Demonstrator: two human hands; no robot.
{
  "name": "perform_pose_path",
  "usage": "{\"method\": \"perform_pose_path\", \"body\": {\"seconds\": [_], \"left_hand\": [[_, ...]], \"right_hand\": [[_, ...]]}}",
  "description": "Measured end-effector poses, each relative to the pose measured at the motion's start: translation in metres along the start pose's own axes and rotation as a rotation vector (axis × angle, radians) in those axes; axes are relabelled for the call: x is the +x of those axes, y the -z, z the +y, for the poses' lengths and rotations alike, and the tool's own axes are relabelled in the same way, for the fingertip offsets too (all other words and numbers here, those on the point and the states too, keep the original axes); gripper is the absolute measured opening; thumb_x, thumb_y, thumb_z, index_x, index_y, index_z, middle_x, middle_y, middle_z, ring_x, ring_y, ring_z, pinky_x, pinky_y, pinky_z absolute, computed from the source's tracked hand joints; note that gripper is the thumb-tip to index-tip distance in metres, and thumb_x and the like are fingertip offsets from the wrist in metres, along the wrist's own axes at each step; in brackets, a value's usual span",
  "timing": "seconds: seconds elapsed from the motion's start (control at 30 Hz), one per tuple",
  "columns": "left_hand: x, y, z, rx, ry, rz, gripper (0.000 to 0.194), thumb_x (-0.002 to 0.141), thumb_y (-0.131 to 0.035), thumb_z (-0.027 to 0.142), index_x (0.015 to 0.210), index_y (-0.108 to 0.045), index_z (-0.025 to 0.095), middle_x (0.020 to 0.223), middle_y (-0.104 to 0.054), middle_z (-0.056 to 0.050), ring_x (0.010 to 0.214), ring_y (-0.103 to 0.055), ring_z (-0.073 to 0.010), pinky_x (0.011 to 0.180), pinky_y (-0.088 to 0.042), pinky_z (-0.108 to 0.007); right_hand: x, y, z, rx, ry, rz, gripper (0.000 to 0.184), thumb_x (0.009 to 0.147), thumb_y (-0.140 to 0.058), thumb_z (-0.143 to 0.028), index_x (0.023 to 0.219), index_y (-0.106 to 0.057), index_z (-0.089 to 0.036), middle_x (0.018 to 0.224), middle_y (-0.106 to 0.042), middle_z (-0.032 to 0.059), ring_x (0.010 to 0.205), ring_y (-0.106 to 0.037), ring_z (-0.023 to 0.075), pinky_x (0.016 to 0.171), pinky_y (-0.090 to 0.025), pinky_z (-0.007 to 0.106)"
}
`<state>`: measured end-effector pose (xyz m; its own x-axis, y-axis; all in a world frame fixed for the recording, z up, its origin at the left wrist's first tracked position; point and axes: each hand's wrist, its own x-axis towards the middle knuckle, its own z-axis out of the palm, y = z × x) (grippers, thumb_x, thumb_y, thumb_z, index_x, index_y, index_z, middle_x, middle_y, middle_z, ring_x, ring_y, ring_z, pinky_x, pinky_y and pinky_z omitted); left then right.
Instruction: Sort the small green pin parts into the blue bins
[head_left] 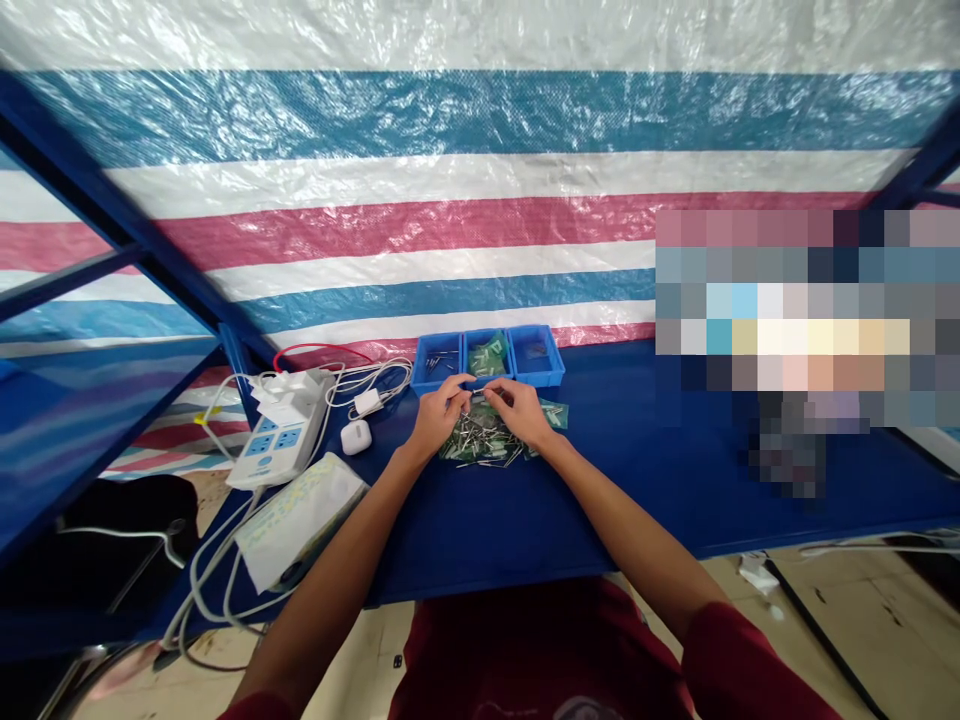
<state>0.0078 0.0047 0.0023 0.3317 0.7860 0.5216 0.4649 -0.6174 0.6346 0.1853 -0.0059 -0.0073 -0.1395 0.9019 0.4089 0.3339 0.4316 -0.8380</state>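
Note:
My left hand (pixel 441 417) and my right hand (pixel 521 410) meet over a loose pile of slim metal pieces (pixel 480 440), too small to name exactly. Between the fingertips of both hands is a thin metal piece (pixel 478 390), pinched from either side. Under and around the pile lie green plastic bags (pixel 555 414). Just beyond my fingers three blue bins stand in a row. The left bin (pixel 417 378) has a few thin metal pieces in it, the middle bin (pixel 469 382) a green bag, and the right bin (pixel 551 378) something small and indistinct.
Left of my arm are a power strip (pixel 262 455) with plugs and cables, a white earbud case (pixel 356 437) and a tissue pack (pixel 300 520). The blue table (pixel 487 540) ends close to my body. A striped sheet (pixel 420 240) hangs behind; the right side is pixelated.

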Motion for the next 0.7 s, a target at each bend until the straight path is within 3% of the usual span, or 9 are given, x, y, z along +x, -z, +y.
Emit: {"method": "perform_pose_path", "body": {"seconds": [0.2, 0.5, 0.7], "left_hand": [[0.001, 0.0, 0.001, -0.083, 0.051, -0.022, 0.025, 0.091, -0.051, 0.034, 0.107, -0.062, 0.018, 0.057, -0.061, 0.005, 0.046, -0.051, -0.0094, 0.056, -0.044, -0.021], [0.003, -0.012, -0.007, -0.471, 0.276, 0.179, 0.031, 0.073, -0.072, 0.042, 0.086, -0.068, 0.014, 0.079, -0.073, -0.008, 0.066, -0.067, -0.0181, 0.066, -0.055, -0.032], [0.005, -0.013, -0.009, -0.417, 0.231, 0.269, 0.033, 0.079, -0.065, 0.047, 0.075, -0.053, 0.017, 0.086, -0.072, -0.008, 0.078, -0.068, -0.0186, 0.067, -0.054, -0.03]], "right_hand": [[0.0, 0.001, -0.001, 0.046, -0.038, 0.0, 0.025, 0.085, -0.052, -0.039, 0.078, -0.064, -0.018, 0.07, -0.062, 0.0004, 0.059, -0.051, 0.0127, 0.061, -0.041, 0.025], [0.001, 0.001, 0.001, 0.201, -0.089, 0.05, 0.031, 0.082, -0.055, -0.047, 0.079, -0.064, -0.018, 0.068, -0.058, 0.0003, 0.055, -0.045, 0.0114, 0.053, -0.038, 0.024], [0.001, -0.001, 0.002, 0.053, -0.073, 0.055, 0.03, 0.085, -0.049, -0.044, 0.078, -0.065, -0.019, 0.068, -0.061, 0.0008, 0.058, -0.051, 0.0138, 0.06, -0.042, 0.026]]}}
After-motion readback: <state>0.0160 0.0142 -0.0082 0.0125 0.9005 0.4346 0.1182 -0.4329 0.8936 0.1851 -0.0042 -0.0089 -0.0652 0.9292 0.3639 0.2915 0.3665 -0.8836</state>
